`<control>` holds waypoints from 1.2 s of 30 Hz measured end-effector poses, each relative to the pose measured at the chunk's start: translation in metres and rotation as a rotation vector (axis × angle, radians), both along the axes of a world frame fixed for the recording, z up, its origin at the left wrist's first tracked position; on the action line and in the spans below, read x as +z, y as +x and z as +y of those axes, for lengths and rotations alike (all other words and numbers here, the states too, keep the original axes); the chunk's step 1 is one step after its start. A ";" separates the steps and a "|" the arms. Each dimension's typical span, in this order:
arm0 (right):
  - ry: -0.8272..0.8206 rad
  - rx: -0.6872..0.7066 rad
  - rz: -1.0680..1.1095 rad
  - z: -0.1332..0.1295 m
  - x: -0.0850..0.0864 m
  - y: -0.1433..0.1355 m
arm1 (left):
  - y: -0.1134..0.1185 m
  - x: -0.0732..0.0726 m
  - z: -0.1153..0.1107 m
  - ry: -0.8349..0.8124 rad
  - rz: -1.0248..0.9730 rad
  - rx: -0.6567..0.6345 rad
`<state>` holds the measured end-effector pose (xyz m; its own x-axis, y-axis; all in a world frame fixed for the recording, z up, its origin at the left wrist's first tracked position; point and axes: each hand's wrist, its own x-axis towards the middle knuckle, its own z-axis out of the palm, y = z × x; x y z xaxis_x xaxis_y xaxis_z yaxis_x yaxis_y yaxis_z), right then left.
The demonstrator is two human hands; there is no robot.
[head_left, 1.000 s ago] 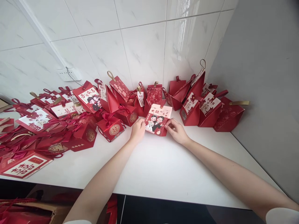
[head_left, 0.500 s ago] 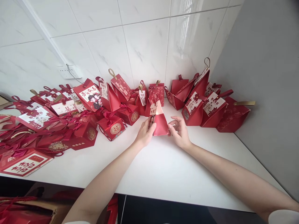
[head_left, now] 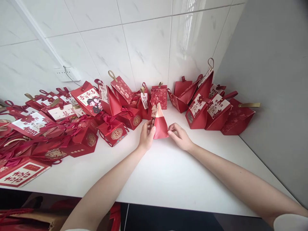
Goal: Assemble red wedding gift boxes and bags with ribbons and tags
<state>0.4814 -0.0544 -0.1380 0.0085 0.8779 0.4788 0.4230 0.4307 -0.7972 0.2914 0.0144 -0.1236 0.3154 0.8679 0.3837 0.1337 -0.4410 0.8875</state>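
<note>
A small red gift box [head_left: 160, 129] with a pointed top and a paler band near its peak stands on the white tabletop [head_left: 168, 173] in front of me. My left hand [head_left: 147, 134] grips its left side, thumb on the near face and fingers behind. A printed picture on that side is partly covered by the fingers. At the box's lower right corner, my right hand [head_left: 179, 136] has thumb and forefinger closed together on the edge, the other fingers curled. Just behind it stands a patterned red gift box [head_left: 161, 93] with a gold loop.
Several red boxes with ribbons [head_left: 81, 138] crowd the left side. More pointed gift boxes [head_left: 218, 112] line the right, near a grey panel [head_left: 271, 96]. A tiled wall [head_left: 146, 48] with a socket [head_left: 66, 74] rises behind. An open cardboard carton [head_left: 45, 218] is below the table. Another hand [head_left: 3, 125] shows at far left.
My right hand has closed in from slightly apart to the box's lower right corner, its fingers pinching together. My left hand keeps its hold. The whole view has shifted slightly.
</note>
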 end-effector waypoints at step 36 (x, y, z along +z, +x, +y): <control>-0.320 0.271 0.272 0.005 -0.009 0.003 | -0.002 0.001 0.003 -0.136 -0.034 -0.246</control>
<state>0.4847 -0.0494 -0.1473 -0.1530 0.9684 0.1972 0.0877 0.2120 -0.9733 0.2897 0.0169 -0.1222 0.5120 0.8112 0.2824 0.0069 -0.3327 0.9430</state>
